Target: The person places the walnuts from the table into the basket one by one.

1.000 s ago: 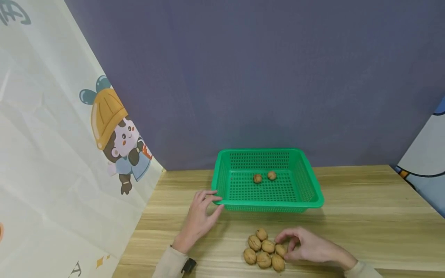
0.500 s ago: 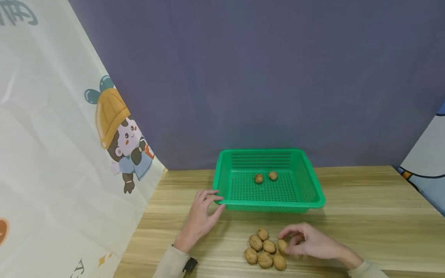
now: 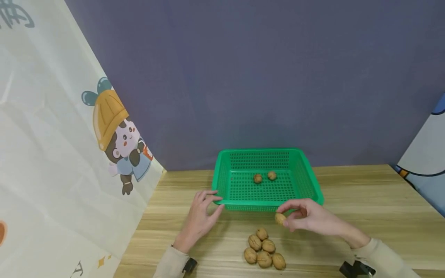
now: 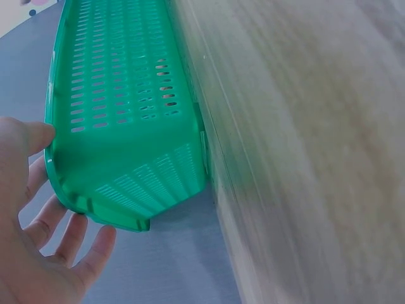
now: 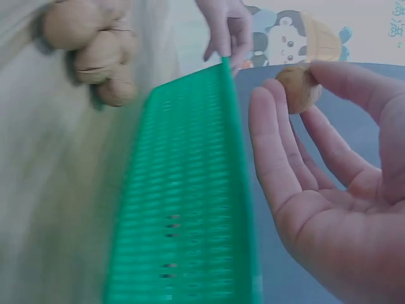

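In the head view, a green plastic basket (image 3: pixel 271 204) stands on the table with two walnuts (image 3: pixel 272 175) on its floor. My left hand (image 3: pixel 199 218) rests at its near left corner, fingertips touching the rim; in the left wrist view the thumb (image 4: pixel 39 137) lies against the rim and the fingers spread below. My right hand (image 3: pixel 309 216) pinches one walnut (image 3: pixel 280 219) between thumb and fingertips, just in front of the basket's near wall. The right wrist view shows that walnut (image 5: pixel 299 88) in the fingertips. Several more walnuts (image 3: pixel 264 259) lie grouped on the table nearer me.
The wooden table (image 3: pixel 361 216) runs back to a dark grey-blue cloth wall (image 3: pixel 264 77). At the left hangs a pale sheet (image 3: pixel 52 162) with a cartoon figure. Another printed sheet (image 3: pixel 424 154) stands at the right edge.
My right hand has taken a walnut from the right side of the group and lifted it away, toward the basket. The left hand has stayed at the basket's corner.
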